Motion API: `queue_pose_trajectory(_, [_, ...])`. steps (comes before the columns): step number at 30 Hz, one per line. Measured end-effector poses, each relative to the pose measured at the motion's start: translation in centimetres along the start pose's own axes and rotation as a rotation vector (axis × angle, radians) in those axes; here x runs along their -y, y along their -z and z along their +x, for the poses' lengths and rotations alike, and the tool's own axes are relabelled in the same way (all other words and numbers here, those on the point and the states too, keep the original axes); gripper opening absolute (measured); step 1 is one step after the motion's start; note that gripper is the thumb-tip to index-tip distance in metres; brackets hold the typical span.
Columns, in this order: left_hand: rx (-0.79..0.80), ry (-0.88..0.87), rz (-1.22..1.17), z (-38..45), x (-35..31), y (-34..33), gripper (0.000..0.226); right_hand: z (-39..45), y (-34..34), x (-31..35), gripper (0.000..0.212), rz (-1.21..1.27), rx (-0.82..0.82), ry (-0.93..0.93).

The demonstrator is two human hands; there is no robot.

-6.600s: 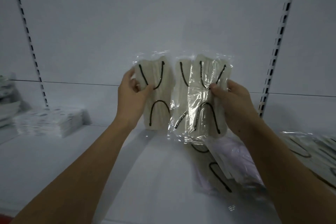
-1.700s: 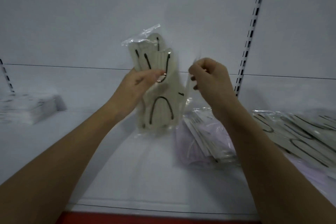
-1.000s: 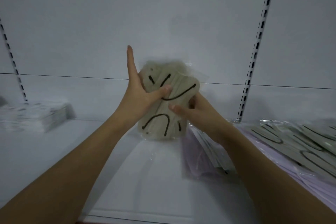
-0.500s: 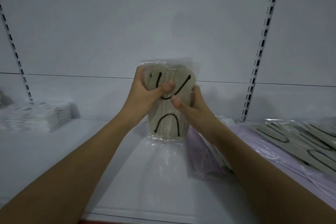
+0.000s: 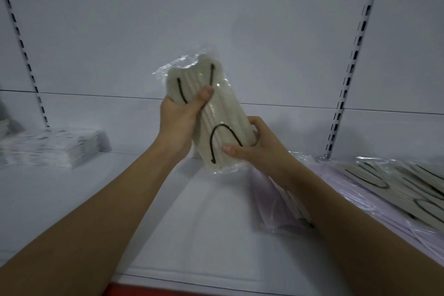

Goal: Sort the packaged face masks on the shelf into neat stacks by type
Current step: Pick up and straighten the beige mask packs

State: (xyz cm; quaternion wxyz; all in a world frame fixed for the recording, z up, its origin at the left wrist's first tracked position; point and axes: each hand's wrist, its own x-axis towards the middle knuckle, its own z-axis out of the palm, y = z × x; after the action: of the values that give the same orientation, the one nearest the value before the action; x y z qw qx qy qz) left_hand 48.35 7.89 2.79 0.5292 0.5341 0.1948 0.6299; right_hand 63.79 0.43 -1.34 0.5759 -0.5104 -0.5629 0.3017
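Both hands hold one bundle of cream pleated face masks with black ear loops, sealed in clear plastic (image 5: pixel 217 118), in the air above the white shelf board (image 5: pixel 204 235). The left hand (image 5: pixel 179 122) grips its upper part, thumb pressed across the front. The right hand (image 5: pixel 258 149) is curled round the lower right corner.

Half a second ago the bundle stood upright with both thumbs meeting at its middle. It now leans top-left, and the right hand has dropped to the bottom edge. How many packets the bundle contains cannot be judged, the wrapping being blurred.

Assessment: the cream packets appear squared together and ready to set down as one stack. The heap of lilac and cream packets (image 5: pixel 374 190) at right remains unsorted. The stack of white packets (image 5: pixel 52 149) at far left stands apart.
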Motion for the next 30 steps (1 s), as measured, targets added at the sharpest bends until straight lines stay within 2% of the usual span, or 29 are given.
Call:
queue_pose_trajectory(4, [-0.221, 0.067, -0.293, 1.4, -0.4, 1.1, 0.032, 0.0, 0.1, 0.5, 0.053, 0.285, -0.04, -0.029])
queue_pose_trajectory(7, [-0.278, 0.137, -0.365, 1.4, 0.2, 1.6, 0.037, -0.5, -0.6, 0.1, 0.055, 0.324, -0.022, -0.09])
queue_pose_trajectory(10, [-0.242, 0.22, -0.329, 0.8, 1.0, 0.9, 0.034, -0.6, -1.1, -0.2, 0.041, 0.275, 0.001, -0.08])
queue_pose_trajectory(13, [-0.161, 0.268, -0.304, 1.0, 1.0, 0.4, 0.032, 0.0, -0.7, 0.1, 0.022, 0.305, -0.116, -0.071])
queue_pose_trajectory(15, [-0.114, 0.304, -0.256, 1.3, 0.8, 0.7, 0.014, 0.2, -0.4, 0.2, 0.015, 0.322, -0.171, -0.114])
queue_pose_trajectory(16, [-0.116, 0.318, -0.2, 1.2, 0.6, 0.7, 0.005, 0.2, -0.3, 0.2, 0.013, 0.318, -0.182, -0.141])
queue_pose_trajectory(18, [-0.154, 0.328, -0.039, 0.8, 0.5, 0.6, 0.013, -0.1, -0.1, 0.5, 0.011, 0.277, -0.204, -0.195])
queue_pose_trajectory(21, [-0.159, 0.344, 0.121, 0.1, -0.2, 1.6, 0.012, -0.9, 0.1, 1.2, 0.008, 0.211, -0.234, -0.253])
queue_pose_trajectory(22, [-0.134, 0.356, 0.141, 0.0, -0.7, 2.2, 0.016, -1.0, 0.2, 1.4, 0.01, 0.199, -0.25, -0.271])
queue_pose_trajectory(24, [-0.086, 0.387, 0.194, 0.1, -2.1, 4.2, 0.043, -0.9, 0.1, 1.8, 0.034, 0.188, -0.269, -0.328])
queue_pose_trajectory(26, [-0.034, 0.39, 0.327, 0.0, -3.5, 6.9, 0.063, -0.3, -0.6, 2.4, 0.056, 0.116, -0.22, -0.398])
queue_pose_trajectory(28, [0.051, 0.387, 0.506, -0.4, -4.6, 10.2, 0.066, 0.5, -2.4, 3.2, 0.07, -0.02, -0.087, -0.463])
queue_pose_trajectory(30, [0.11, 0.394, 0.715, -0.7, -5.1, 13.4, 0.059, 1.5, -5.1, 3.9, 0.078, -0.12, 0.007, -0.504])
